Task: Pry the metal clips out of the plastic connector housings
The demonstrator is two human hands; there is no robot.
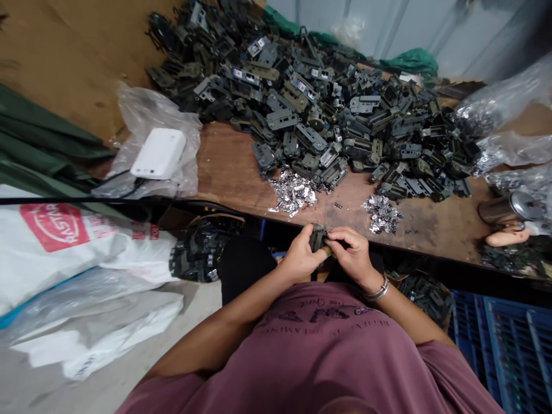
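Note:
Just in front of the table's near edge, my left hand [302,255] is closed round a dark grey-green part [318,237]. My right hand [352,254] meets it from the right, its fingers pinched at the part's side; what they hold is too small to make out. Beyond my hands, a small heap of shiny metal pieces [293,192] lies on the brown table [228,167], and a second shiny heap [383,214] lies further right. Behind both is a large pile of similar dark parts [302,109].
At the left, a white box [159,154] rests on clear plastic, with a black cable nearby. A metal can [513,208] and another person's fingers [509,236] are at the right. Below stand a container of dark parts [200,250] and blue crates [517,345].

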